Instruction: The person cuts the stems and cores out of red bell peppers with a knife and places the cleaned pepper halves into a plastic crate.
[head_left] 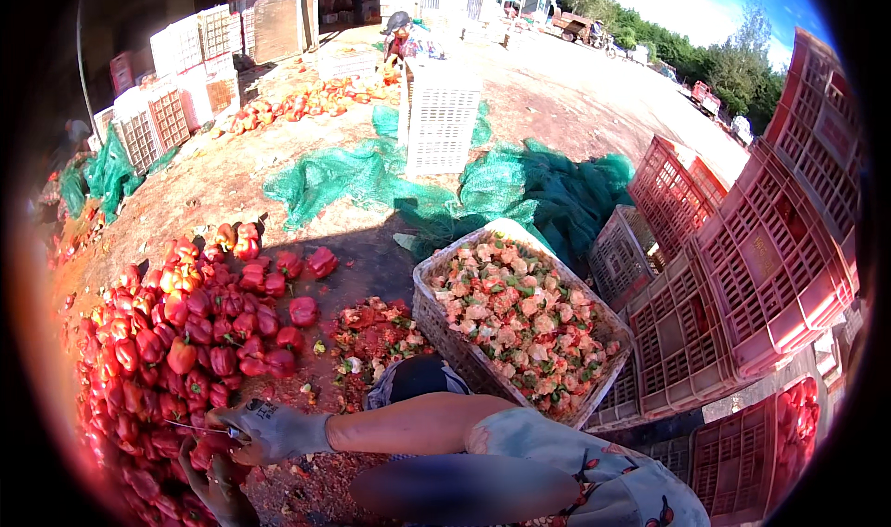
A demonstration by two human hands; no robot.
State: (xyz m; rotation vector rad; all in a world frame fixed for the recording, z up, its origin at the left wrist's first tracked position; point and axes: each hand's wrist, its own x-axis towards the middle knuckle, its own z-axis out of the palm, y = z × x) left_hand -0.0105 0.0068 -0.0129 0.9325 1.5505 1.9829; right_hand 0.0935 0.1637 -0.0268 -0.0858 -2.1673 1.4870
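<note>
My right arm reaches across to the left, and my right hand (269,431), in a grey glove, is closed on a thin-bladed knife (197,427) whose blade points left. Below it my left hand (221,492), gloved and in shadow, curls around a red bell pepper (215,444); part of the pepper is hidden by the hands. Both hands are at the near edge of a large pile of red bell peppers (200,332). Right of the pile, cut pepper scraps (376,337) lie on the ground. A pale plastic crate (429,318) holds many cut-out pepper cores (524,318).
Stacked red crates (756,258) rise on the right, one lower crate (742,453) with red peppers beside it. Green netting (548,188) lies beyond the core crate, around a tall white crate stack (441,118). Another person (397,37) is farther back.
</note>
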